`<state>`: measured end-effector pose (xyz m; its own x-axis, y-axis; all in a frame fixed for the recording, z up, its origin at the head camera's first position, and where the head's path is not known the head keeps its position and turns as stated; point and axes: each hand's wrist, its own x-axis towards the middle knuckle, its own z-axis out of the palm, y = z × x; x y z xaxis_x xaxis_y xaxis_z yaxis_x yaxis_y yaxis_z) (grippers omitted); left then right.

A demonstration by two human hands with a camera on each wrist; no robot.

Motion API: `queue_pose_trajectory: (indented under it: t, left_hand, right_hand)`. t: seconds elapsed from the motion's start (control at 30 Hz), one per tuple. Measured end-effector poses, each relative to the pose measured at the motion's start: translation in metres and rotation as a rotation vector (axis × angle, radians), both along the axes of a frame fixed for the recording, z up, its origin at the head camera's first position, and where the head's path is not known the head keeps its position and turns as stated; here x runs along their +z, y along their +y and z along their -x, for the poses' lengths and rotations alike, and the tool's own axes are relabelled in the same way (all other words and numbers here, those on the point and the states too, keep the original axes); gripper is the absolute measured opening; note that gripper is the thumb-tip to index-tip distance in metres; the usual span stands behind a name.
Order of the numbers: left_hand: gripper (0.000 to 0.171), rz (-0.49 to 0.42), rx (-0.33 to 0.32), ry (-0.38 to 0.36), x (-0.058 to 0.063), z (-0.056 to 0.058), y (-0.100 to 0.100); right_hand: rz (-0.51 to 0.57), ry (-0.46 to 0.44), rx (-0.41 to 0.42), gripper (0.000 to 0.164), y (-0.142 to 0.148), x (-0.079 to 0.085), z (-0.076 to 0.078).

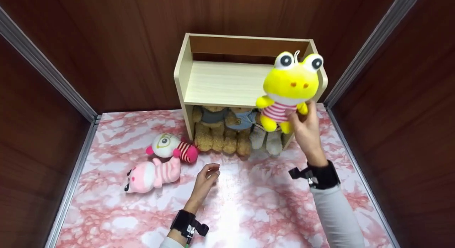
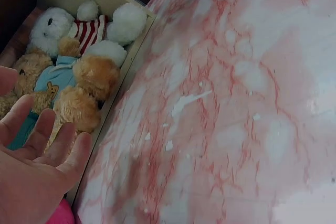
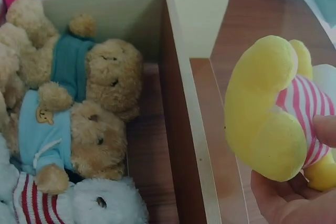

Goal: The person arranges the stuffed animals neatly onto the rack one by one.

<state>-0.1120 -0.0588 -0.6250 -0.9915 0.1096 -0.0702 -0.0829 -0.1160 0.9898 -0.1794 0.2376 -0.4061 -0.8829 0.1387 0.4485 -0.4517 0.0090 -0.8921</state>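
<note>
A yellow plush frog (image 1: 292, 82) with big white eyes and a pink-striped body is gripped by my right hand (image 1: 308, 128) at its lower side. It hangs upright in front of the right part of the wooden shelf (image 1: 227, 82). In the right wrist view the thumb lies on the striped body of the frog (image 3: 265, 114). My left hand (image 1: 206, 180) hovers over the table with loosely bent fingers and nothing in them. In the left wrist view the left hand (image 2: 39, 177) shows its palm and spread fingers, apart from the bears.
Below the shelf board sit a brown bear in dark teal (image 1: 211, 127), a brown bear in light blue (image 1: 240, 130) and a white plush in red stripes (image 3: 105, 203). Left of the shelf lie a white-and-pink plush (image 1: 170, 146) and a pink plush (image 1: 153, 175) on the marbled table (image 1: 117, 219).
</note>
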Motion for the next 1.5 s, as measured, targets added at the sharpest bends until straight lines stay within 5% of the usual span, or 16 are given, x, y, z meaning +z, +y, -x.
queue_pose_trajectory:
  t: [0.5, 0.77, 1.03, 1.2, 1.33, 1.5]
  left_hand:
    - [0.037, 0.031, 0.032, -0.003, -0.011, 0.002, -0.020]
    - [0.033, 0.080, 0.051, 0.008, -0.015, 0.006, -0.023]
    - [0.034, 0.097, 0.059, -0.018, 0.002, -0.002, -0.022]
    - [0.033, 0.217, 0.108, -0.009, -0.015, -0.001, -0.020]
    - [0.033, 0.210, 0.121, -0.030, -0.022, 0.001, -0.019]
    - [0.034, 0.161, 0.113, -0.032, -0.002, -0.007, -0.019]
  right_hand:
    - [-0.005, -0.045, -0.071, 0.046, -0.007, 0.025, 0.055]
    - [-0.055, -0.116, -0.135, 0.044, -0.017, 0.050, 0.059]
    - [-0.098, -0.190, -0.179, 0.051, -0.001, 0.034, 0.094]
    - [-0.063, -0.226, -0.182, 0.048, 0.003, 0.030, 0.105]
    - [-0.009, -0.262, -0.175, 0.047, 0.002, 0.031, 0.110]
    - [0.021, -0.309, -0.176, 0.046, 0.001, 0.034, 0.116]
